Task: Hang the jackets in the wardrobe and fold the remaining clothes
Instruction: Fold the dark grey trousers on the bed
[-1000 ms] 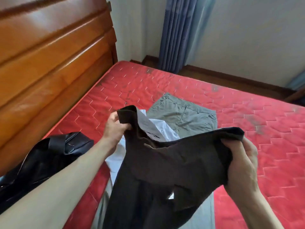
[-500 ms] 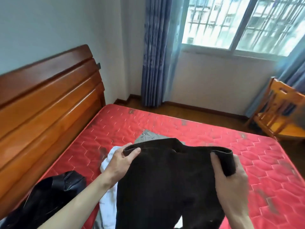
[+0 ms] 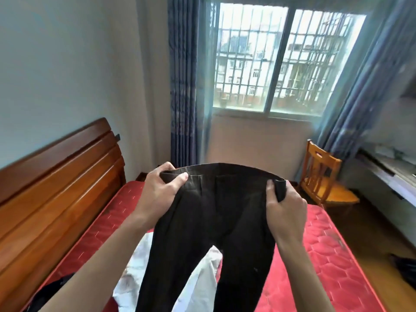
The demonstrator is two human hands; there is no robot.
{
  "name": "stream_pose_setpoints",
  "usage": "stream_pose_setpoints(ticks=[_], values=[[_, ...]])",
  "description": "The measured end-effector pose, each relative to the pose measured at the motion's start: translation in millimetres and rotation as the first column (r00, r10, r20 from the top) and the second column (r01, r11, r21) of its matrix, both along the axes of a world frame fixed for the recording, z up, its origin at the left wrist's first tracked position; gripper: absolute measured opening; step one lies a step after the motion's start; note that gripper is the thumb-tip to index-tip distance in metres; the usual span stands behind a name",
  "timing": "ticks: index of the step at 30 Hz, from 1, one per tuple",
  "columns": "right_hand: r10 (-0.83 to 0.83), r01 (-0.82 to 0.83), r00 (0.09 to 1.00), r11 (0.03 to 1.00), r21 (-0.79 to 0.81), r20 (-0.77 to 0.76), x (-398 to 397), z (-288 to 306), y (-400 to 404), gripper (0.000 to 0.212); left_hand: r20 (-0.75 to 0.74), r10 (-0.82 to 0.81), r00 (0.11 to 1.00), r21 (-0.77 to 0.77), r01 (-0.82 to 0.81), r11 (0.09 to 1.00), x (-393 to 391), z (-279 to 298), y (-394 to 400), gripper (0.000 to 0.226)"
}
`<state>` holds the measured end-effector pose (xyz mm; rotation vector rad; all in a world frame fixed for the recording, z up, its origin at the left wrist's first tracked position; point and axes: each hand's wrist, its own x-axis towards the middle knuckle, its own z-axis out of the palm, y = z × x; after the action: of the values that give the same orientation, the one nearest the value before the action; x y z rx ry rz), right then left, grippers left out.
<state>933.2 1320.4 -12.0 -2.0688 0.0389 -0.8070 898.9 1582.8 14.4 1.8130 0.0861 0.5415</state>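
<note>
Both hands pinch the waistband of the dark trousers [image 3: 209, 221], left hand [image 3: 157, 194] and right hand [image 3: 286, 210] at opposite ends, holding them up over the red mattress [image 3: 333, 255]. The legs hang onto the white garment [image 3: 198, 284] below, so laying them down carelessly could drag or bunch it, and uneven legs would spoil the fold.

One head-worn view, close above the bed [image 3: 326, 244], facing forward across it toward the barred window [image 3: 279, 61].

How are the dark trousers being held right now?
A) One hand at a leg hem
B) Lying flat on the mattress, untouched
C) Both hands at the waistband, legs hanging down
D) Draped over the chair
C: the left hand and right hand each grip an end of the waistband of the dark trousers, legs hanging.
</note>
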Motion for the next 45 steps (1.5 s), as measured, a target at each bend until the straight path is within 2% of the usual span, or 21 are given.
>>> stream_pose_setpoints(ticks=[4, 9, 14, 17, 20, 23, 26, 29, 30, 31, 33, 35, 37, 38, 40, 41, 42, 43, 45], values=[[-0.006, 0.021, 0.992, 0.993, -0.118, 0.126, -1, 57, -10, 0.029, 0.067, -0.001, 0.998, -0.019, 0.002, 1.0, 12, 58, -18, 0.032], [0.018, 0.033, 0.954, 0.986, -0.163, 0.299, -8, 106, -1, 0.027, 0.176, 0.005, 0.984, 0.018, -0.008, 1.0, 10, 113, -50, 0.03], [0.085, -0.008, 0.932, 0.977, -0.215, 0.352, -29, 118, 29, 0.026, 0.211, -0.093, 0.973, 0.022, 0.09, 0.996, -7, 119, -94, 0.028], [0.221, -0.16, 0.913, 0.967, -0.197, 0.342, -41, 105, 48, 0.026, 0.193, -0.147, 0.97, -0.031, 0.156, 0.987, -8, 106, -106, 0.028], [0.445, -0.445, 0.833, 0.892, -0.08, 0.329, -54, 90, 53, 0.034, 0.159, -0.157, 0.975, -0.061, 0.168, 0.984, -10, 99, -106, 0.029], [0.535, -0.55, 0.81, 0.835, -0.006, 0.241, -65, 74, 55, 0.05, 0.104, -0.284, 0.953, -0.087, 0.293, 0.952, -21, 96, -106, 0.035], [0.628, -0.663, 0.747, 0.728, 0.176, 0.218, -69, 63, 64, 0.039, 0.083, -0.42, 0.904, -0.114, 0.428, 0.897, -34, 88, -106, 0.053], [0.679, -0.726, 0.682, 0.585, 0.361, 0.27, -65, 57, 64, 0.036, 0.091, -0.454, 0.886, -0.176, 0.463, 0.869, -31, 84, -98, 0.034], [0.683, -0.735, 0.663, 0.52, 0.434, 0.305, -64, 56, 62, 0.038, 0.096, -0.448, 0.889, -0.232, 0.458, 0.858, -27, 83, -95, 0.026], [0.673, -0.733, 0.663, 0.494, 0.468, 0.328, -63, 57, 59, 0.041, 0.1, -0.446, 0.889, -0.299, 0.455, 0.839, -24, 83, -92, 0.019], [0.591, -0.684, 0.726, 0.57, 0.455, 0.352, -61, 59, 51, 0.042, 0.091, -0.465, 0.881, -0.382, 0.462, 0.801, -19, 80, -86, 0.014], [0.45, -0.579, 0.815, 0.666, 0.47, 0.366, -50, 53, 40, 0.043, 0.062, -0.522, 0.851, -0.397, 0.5, 0.769, -17, 81, -79, 0.013], [0.4, -0.462, 0.887, 0.748, 0.477, 0.233, -30, 43, 28, 0.059, 0.047, -0.569, 0.821, -0.419, 0.534, 0.734, -15, 84, -71, 0.017], [0.462, -0.458, 0.876, 0.712, 0.533, 0.136, -23, 42, 22, 0.073, 0.054, -0.584, 0.81, -0.443, 0.543, 0.713, -13, 84, -68, 0.019], [0.673, -0.463, 0.74, 0.505, 0.728, 0.003, -12, 39, 8, 0.086, 0.078, -0.603, 0.794, -0.492, 0.557, 0.669, -8, 85, -63, 0.022], [0.761, -0.473, 0.647, 0.442, 0.762, -0.041, -10, 39, 3, 0.081, 0.088, -0.6, 0.795, -0.512, 0.553, 0.657, -6, 85, -60, 0.021], [0.819, -0.489, 0.567, 0.422, 0.763, -0.089, -10, 39, -2, 0.072, 0.095, -0.591, 0.801, -0.526, 0.544, 0.653, -2, 84, -58, 0.02], [0.838, -0.49, 0.532, 0.42, 0.764, -0.119, -11, 39, -6, 0.065, 0.1, -0.583, 0.806, -0.539, 0.537, 0.649, 3, 82, -56, 0.019], [0.83, -0.443, 0.546, 0.398, 0.803, -0.11, -5, 39, -11, 0.056, 0.094, -0.587, 0.804, -0.538, 0.537, 0.65, 12, 79, -50, 0.015]])
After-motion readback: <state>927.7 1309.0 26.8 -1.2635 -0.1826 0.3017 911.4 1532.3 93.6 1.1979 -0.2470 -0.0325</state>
